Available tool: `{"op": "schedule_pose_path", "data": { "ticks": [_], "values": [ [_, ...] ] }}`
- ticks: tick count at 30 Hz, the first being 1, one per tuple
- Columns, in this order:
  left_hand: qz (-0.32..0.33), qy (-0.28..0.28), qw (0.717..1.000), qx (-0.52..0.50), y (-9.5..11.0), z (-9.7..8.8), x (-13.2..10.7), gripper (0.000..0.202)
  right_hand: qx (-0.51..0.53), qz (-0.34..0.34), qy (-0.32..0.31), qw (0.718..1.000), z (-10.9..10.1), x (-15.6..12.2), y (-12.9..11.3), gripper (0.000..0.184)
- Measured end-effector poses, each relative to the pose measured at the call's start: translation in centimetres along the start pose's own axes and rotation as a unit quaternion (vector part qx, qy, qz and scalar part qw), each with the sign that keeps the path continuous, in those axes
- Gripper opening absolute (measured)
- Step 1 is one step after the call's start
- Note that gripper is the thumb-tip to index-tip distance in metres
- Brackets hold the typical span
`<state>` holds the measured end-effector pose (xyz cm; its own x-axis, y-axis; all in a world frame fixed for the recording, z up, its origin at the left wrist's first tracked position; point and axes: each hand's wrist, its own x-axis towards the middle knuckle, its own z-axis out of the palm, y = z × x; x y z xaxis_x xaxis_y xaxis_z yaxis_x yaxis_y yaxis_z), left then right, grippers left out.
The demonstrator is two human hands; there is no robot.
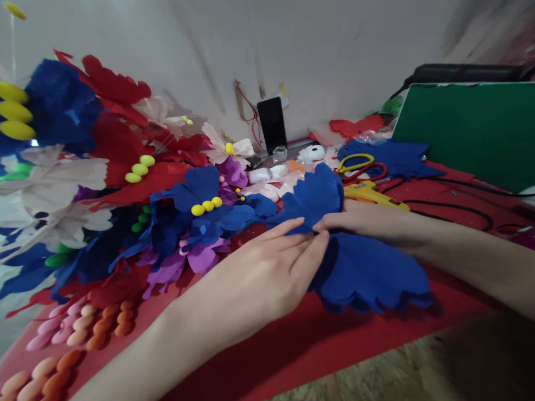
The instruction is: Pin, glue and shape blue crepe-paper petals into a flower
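Note:
In front of me a blue crepe-paper butterfly shape (371,270) is spread in two scalloped wings, one toward the wall and one toward the table's front edge. My left hand (271,270) comes from the lower left and closes its fingers on the narrow middle of the paper. From the right, my right hand (351,220) pinches the same middle, its thumb meeting the left fingertips. The paper under my fingers is partly hidden. Just behind my right hand lie a yellow glue gun (371,195) and scissors (363,167) with yellow and red handles.
Paper butterflies with yellow bead-like bodies (207,206) crowd the left side. Rows of pink and orange beaded pieces (98,326) lie at the lower left of the red table (259,356). A phone (272,125) leans on the wall; a green board (468,133) stands at right, near black cables.

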<state>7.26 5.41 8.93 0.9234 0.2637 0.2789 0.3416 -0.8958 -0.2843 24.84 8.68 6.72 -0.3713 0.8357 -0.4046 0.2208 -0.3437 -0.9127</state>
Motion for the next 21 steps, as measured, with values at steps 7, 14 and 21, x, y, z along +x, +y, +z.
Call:
{"op": "schedule_pose_path", "data": {
  "ticks": [7,14,21],
  "values": [
    [0.015,0.012,0.999,0.031,-0.2,0.1,0.3,0.037,0.017,0.041,-0.003,0.999,-0.2,0.2,-0.4,0.005],
    [0.024,0.076,0.997,-0.007,-0.2,0.2,0.3,0.034,-0.015,0.031,-0.015,0.999,-0.5,0.9,-0.3,0.008],
    [0.0,0.074,0.997,0.013,0.2,-0.1,0.5,0.038,-0.017,0.033,-0.041,0.998,-0.2,0.3,0.1,0.01]
  ]
}}
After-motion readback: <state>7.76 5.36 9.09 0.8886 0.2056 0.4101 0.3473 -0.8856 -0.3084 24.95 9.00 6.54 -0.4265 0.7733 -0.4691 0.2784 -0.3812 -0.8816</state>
